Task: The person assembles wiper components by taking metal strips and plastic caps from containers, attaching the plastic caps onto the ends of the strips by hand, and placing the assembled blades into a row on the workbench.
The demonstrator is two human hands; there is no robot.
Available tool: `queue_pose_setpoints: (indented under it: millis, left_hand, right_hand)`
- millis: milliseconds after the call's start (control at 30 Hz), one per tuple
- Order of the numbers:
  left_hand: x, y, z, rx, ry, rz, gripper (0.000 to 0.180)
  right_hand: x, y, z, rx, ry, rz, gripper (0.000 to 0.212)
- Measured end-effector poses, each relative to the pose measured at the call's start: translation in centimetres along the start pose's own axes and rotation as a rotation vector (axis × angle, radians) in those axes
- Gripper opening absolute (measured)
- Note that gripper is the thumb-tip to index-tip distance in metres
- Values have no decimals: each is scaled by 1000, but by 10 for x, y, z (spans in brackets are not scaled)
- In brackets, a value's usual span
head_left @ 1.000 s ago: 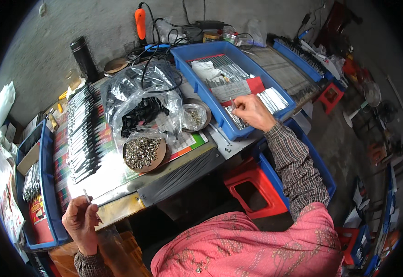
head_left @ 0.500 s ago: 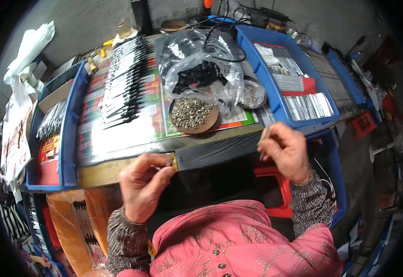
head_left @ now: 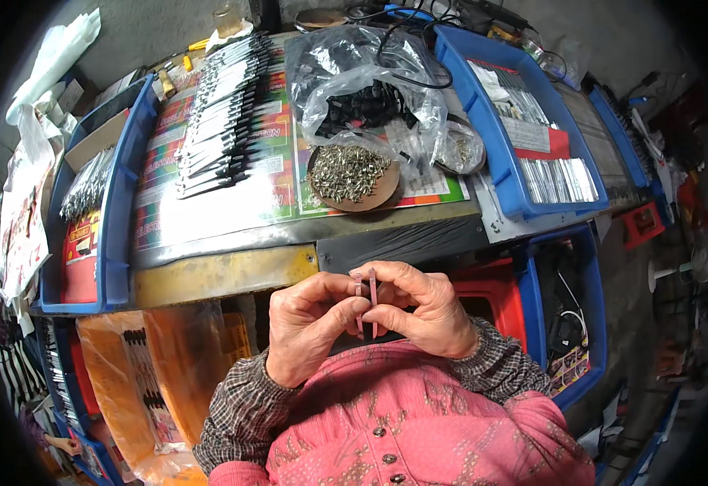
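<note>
Both my hands are together at the table's near edge, in front of the pink shirt. Thumb and fingers of my left hand [head_left: 312,317] pinch a small slim part, mostly covered by the fingertips. My right hand [head_left: 420,312] is closed on a slim pinkish rod [head_left: 373,288] held upright just beside it. Whether the two pieces touch, I cannot tell. Beyond the hands stands a round dish [head_left: 380,195] heaped with small brass-coloured metal tips [head_left: 346,172]. A long row of silver-and-black pens [head_left: 222,121] lies on the table to the left.
A blue tray [head_left: 116,243] with slim silver pieces stands at left, another blue tray [head_left: 471,134] with silver tubes at right. A clear bag [head_left: 362,81] of black parts lies behind the dish. Below the table are a red stool [head_left: 491,283], a blue bin [head_left: 593,356] and an orange wrapped bundle [head_left: 106,364].
My hands were apart, left at the table edge and right farther over. Both have come together at the middle, bringing their pieces side by side. The view has shifted slightly.
</note>
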State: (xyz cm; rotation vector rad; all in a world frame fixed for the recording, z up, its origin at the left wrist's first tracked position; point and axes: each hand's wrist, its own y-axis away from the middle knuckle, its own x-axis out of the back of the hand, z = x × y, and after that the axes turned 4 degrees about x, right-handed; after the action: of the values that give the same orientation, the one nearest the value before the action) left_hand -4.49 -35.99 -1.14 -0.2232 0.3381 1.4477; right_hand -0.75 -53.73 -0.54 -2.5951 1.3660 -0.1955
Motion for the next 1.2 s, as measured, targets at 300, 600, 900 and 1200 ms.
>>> queue_pose_setpoints:
  millis: [300,600,900,1200]
  left_hand:
    - [1,0,-9,-11,67,-17,12]
    - [1,-1,-12,12,130,-7,10]
    - [2,-2,-17,13,192,-19,10]
    - [3,-1,-20,15,197,-19,11]
  right_hand:
    - [-5,3,1,26,112,17,49]
    - [-6,3,1,8,188,1,52]
    - [-7,2,1,-27,177,-3,50]
    - [-8,2,3,-48,191,-1,51]
